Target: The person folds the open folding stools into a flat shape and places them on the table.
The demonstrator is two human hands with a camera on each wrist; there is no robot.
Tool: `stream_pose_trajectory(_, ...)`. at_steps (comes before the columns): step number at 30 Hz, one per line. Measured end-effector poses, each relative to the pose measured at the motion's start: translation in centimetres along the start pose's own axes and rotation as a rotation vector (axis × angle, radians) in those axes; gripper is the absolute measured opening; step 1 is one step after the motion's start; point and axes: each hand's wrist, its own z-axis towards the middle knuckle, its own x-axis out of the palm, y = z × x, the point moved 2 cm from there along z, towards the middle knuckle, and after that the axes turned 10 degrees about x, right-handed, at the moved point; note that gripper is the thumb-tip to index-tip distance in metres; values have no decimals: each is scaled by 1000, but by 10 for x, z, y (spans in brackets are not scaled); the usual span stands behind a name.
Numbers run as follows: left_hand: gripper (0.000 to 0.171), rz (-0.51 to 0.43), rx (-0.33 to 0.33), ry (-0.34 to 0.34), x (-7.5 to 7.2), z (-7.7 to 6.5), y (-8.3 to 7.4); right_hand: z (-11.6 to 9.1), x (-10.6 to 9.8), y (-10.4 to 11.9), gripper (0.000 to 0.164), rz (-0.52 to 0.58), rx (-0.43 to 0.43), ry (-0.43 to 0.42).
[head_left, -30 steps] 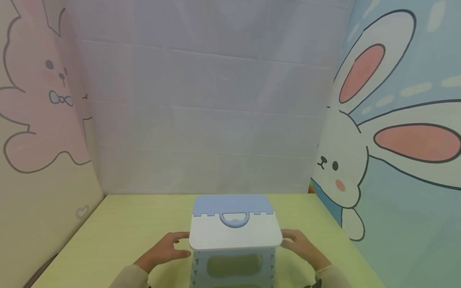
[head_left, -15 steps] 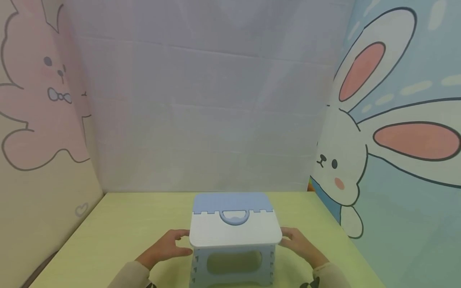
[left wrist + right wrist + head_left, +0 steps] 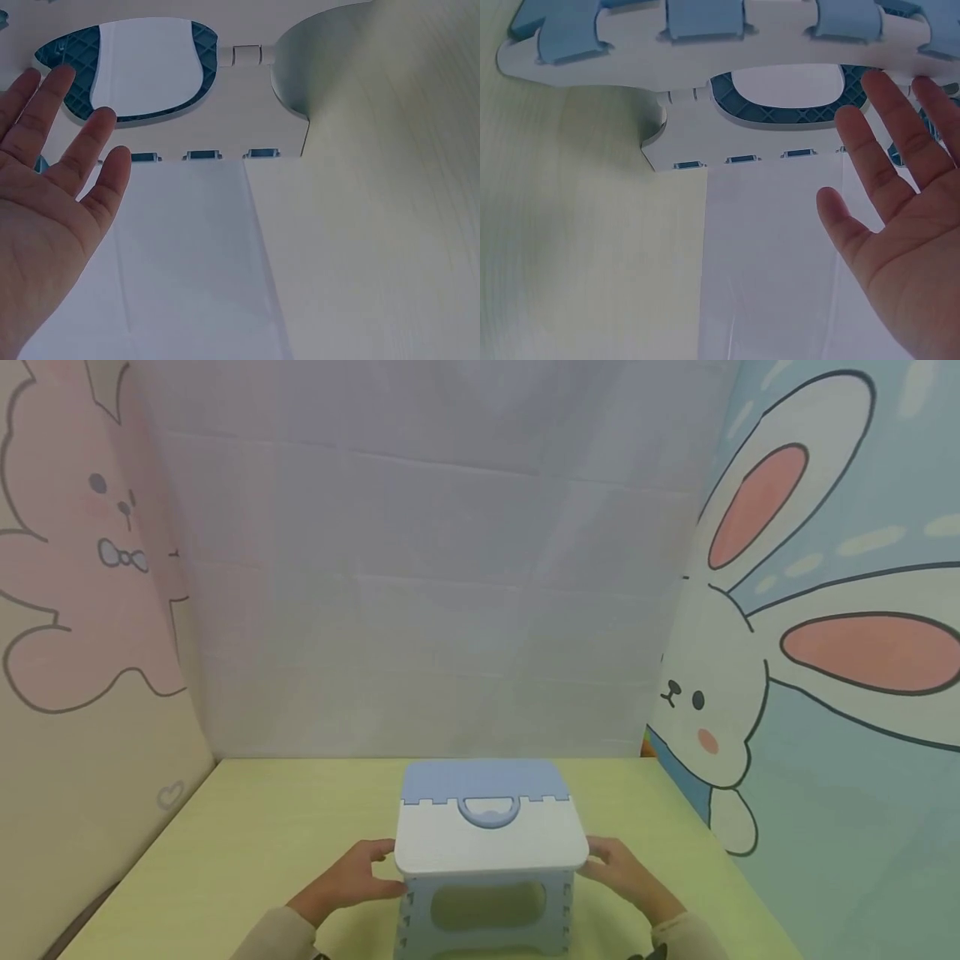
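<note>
A folding step stool (image 3: 450, 847) stands upright on the table, its top half blue and half white, with a blue carry handle (image 3: 487, 821) in the middle. My left hand (image 3: 352, 878) is at the stool's left side, thumb tip right at the front leg panel and fingers reaching to the edge of the top. On the opposite side my right hand (image 3: 626, 878) has its fingertips right at the top's edge. Both wrist views show each palm, left hand (image 3: 52, 225) and right hand (image 3: 919, 232), with extended, spread fingers beside the stool's blue-and-white parts.
The pale yellow table (image 3: 300, 810) carries the stool near its front. A white sheet (image 3: 435, 610) hangs behind it. Walls with a pink rabbit (image 3: 97, 610) on the left and a white rabbit (image 3: 720, 677) on the right enclose the sides.
My left hand has shifted slightly right, bringing its thumb up against the stool's leg panel. The right hand has barely moved. The stool stays in place; the head view has tilted slightly down.
</note>
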Motion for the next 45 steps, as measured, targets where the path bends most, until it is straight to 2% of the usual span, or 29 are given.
stream_pose_trajectory(6, 46, 3, -12, -25, 2, 0, -2, 0, 2, 3, 38, 6, 71, -13)
stream_pose_trajectory(14, 48, -19, -1, -83, 6, -1, -4, -3, 6, 6, 40, 55, 61, -58)
stream_pose_trajectory(19, 48, 1, 16, -123, 7, -1, -6, -2, 9, 6, 44, 80, 73, -101)
stream_pose_trajectory(28, 49, 28, -80, -216, 17, -1, 1, 2, 20, 5, 60, 102, 212, -227)
stream_pose_trajectory(31, 48, 14, -83, -261, 20, -1, 2, 3, 25, 5, 68, 115, 271, -276)
stream_pose_trajectory(35, 48, 5, -69, -310, 24, 0, 2, 4, 29, 7, 76, 140, 308, -331)
stream_pose_trajectory(40, 48, 21, -56, -349, 29, -1, 1, 4, 33, 7, 81, 178, 277, -354)
stream_pose_trajectory(45, 48, 26, -70, -349, 28, -1, -1, 5, 35, 6, 79, 157, 237, -367)
